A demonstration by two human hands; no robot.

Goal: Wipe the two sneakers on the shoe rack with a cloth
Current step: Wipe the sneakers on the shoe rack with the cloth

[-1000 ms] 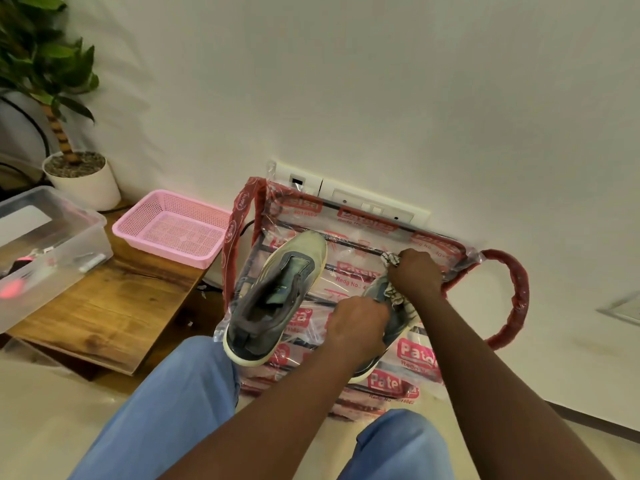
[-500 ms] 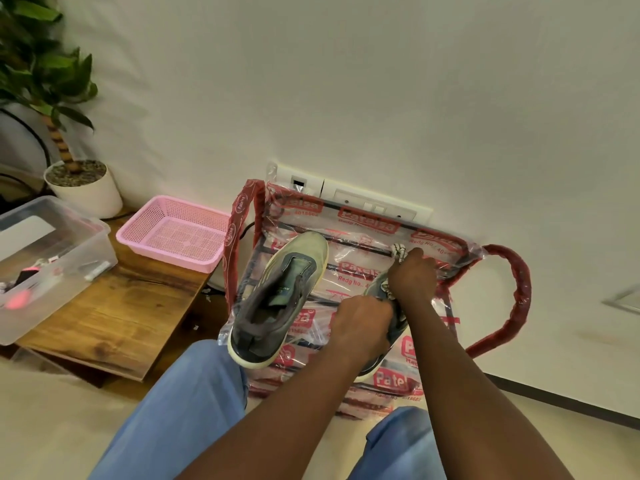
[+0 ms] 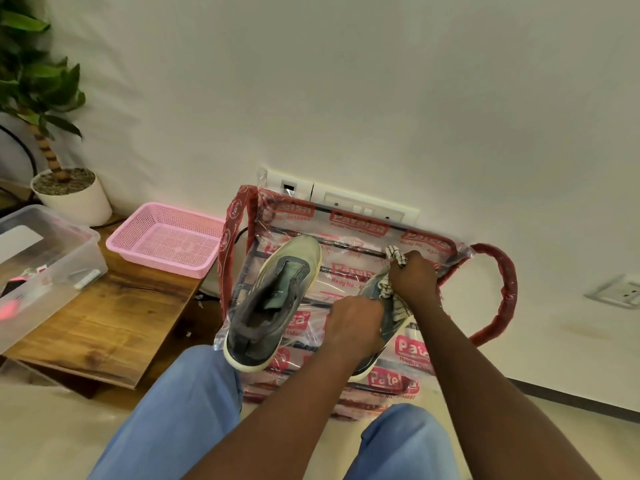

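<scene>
Two grey sneakers with pale soles lie on a shoe rack wrapped in clear plastic with red print. The left sneaker rests untouched, toe toward the wall. My left hand grips the right sneaker at its opening and hides most of it. My right hand holds a bunched white cloth with dark stripes and presses it on that sneaker's toe end.
A pink mesh basket, a clear plastic box and a potted plant stand on a low wooden table to the left. Wall sockets sit behind the rack. My knees in blue trousers are near the rack's front.
My right hand with the cloth has shifted slightly over the right sneaker's toe end, and more of the cloth now shows. The left hand keeps its hold.
</scene>
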